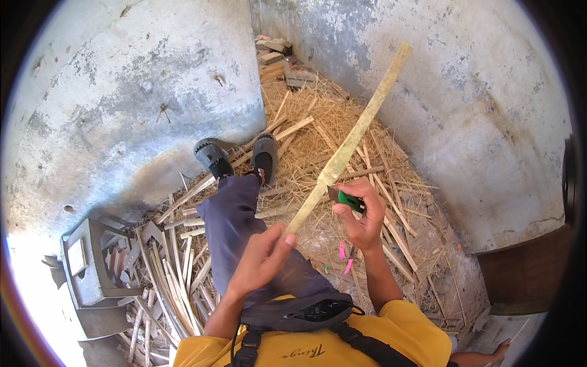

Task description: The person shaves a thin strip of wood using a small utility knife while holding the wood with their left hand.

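A long, flat bamboo strip [368,116] slants up and to the right in front of me, with a raised joint partway along it. My left hand [262,258] is closed round its lower end, with the thumb along the strip. In my right hand [367,221] is a small knife with a green handle [351,200], gripped between thumb and fingers. Its short dark blade lies at the strip's edge, just below the joint; whether it cuts in cannot be made out. The strip's upper end is free.
Straw-like shavings [312,128] and loose split sticks [174,287] cover the floor. A grey box-like frame [98,260] stands at left. Weathered walls [153,79] rise on both sides, with bricks [272,49] in the far corner. Another person's hand [501,350] shows at lower right.
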Demonstrator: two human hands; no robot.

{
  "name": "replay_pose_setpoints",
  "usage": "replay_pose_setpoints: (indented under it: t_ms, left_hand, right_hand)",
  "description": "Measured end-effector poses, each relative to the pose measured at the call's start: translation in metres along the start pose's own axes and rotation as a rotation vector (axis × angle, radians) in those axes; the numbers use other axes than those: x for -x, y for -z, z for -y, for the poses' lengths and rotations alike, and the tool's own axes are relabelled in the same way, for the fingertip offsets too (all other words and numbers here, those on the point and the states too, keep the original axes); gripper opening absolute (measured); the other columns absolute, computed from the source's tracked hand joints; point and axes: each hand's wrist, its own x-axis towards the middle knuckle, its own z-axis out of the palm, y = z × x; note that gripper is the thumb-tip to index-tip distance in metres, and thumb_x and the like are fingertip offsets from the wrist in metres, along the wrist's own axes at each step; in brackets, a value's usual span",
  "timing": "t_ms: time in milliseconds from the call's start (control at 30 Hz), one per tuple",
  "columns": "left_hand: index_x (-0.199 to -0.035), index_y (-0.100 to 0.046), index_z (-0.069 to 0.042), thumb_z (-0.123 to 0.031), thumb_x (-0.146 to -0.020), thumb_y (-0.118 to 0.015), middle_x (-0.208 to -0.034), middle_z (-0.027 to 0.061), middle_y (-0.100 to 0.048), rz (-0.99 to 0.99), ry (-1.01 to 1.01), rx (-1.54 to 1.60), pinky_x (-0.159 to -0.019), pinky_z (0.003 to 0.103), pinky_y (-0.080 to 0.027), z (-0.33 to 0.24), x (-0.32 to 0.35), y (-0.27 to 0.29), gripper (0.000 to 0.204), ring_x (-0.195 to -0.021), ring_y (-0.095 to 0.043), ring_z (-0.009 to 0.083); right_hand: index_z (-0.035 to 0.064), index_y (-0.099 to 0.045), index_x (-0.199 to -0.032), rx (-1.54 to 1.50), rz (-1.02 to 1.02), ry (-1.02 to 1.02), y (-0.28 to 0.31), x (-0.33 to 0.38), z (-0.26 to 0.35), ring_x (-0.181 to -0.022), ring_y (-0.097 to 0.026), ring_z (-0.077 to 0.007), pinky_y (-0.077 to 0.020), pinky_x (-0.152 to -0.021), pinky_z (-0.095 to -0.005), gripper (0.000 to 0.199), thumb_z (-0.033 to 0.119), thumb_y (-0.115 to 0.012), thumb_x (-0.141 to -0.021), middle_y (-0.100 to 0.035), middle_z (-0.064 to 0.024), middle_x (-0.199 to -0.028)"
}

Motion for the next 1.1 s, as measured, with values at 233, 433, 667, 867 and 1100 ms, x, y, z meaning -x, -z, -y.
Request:
replay_pose_setpoints:
  t_ms: [233, 433, 667, 867, 1100]
  left_hand:
    - [-0.102, -0.058, -0.002, -0.026, -0.116, -0.049, -0.063, -0.0066, -0.042, 0.0, -0.062, 0.015, -0.047, 0.023, -0.029, -0.001, 0.002, -0.003, 0.029, -0.052, -0.034, 0.0024]
    - [-0.098, -0.057, -0.002, -0.026, -0.116, -0.048, -0.062, -0.0058, -0.042, 0.002, -0.05, 0.009, -0.048, 0.024, -0.03, 0.003, 0.003, -0.002, 0.031, -0.052, -0.034, 0.0037]
    - [-0.097, -0.057, -0.003, -0.029, -0.117, -0.045, -0.058, -0.0028, -0.046, 0.008, -0.053, -0.04, -0.048, 0.025, -0.032, -0.002, 0.005, -0.002, 0.035, -0.051, -0.04, 0.0051]
    - [-0.096, -0.057, -0.003, -0.031, -0.117, -0.045, -0.056, -0.003, -0.044, 0.004, -0.037, -0.014, -0.048, 0.025, -0.031, -0.005, 0.008, -0.004, 0.036, -0.049, -0.039, 0.0054]
    - [-0.094, -0.056, -0.004, -0.032, -0.117, -0.045, -0.058, -0.0036, -0.044, -0.021, -0.045, -0.018, -0.048, 0.025, -0.032, -0.004, 0.011, -0.006, 0.038, -0.05, -0.039, 0.0044]
  right_hand:
    - [0.0007, -0.072, -0.107, 0.031, 0.019, 0.09, -0.001, -0.006, 0.0, -0.075, -0.069, -0.0192, -0.0545, -0.064, -0.0294, 0.031, 0.016, -0.088, -0.086, -0.071, -0.012, -0.09]
    - [0.0029, -0.074, -0.104, 0.06, 0.066, 0.119, 0.0, -0.007, 0.003, -0.073, -0.072, -0.0195, -0.0565, -0.061, -0.0295, 0.03, 0.016, -0.091, -0.083, -0.074, -0.0128, -0.089]
    - [0.0045, -0.074, -0.106, 0.112, 0.005, 0.165, -0.003, -0.007, 0.006, -0.072, -0.072, -0.0201, -0.0559, -0.059, -0.0299, 0.033, 0.016, -0.092, -0.08, -0.075, -0.0119, -0.09]
    - [0.0062, -0.076, -0.108, 0.195, -0.062, 0.223, -0.007, -0.007, 0.009, -0.069, -0.071, -0.0189, -0.0526, -0.056, -0.0295, 0.034, 0.015, -0.092, -0.079, -0.074, -0.0098, -0.087]
    - [0.0068, -0.078, -0.11, 0.214, -0.111, 0.204, -0.011, -0.003, 0.009, -0.067, -0.069, -0.0179, -0.0506, -0.055, -0.0288, 0.036, 0.012, -0.093, -0.077, -0.072, -0.0086, -0.085]
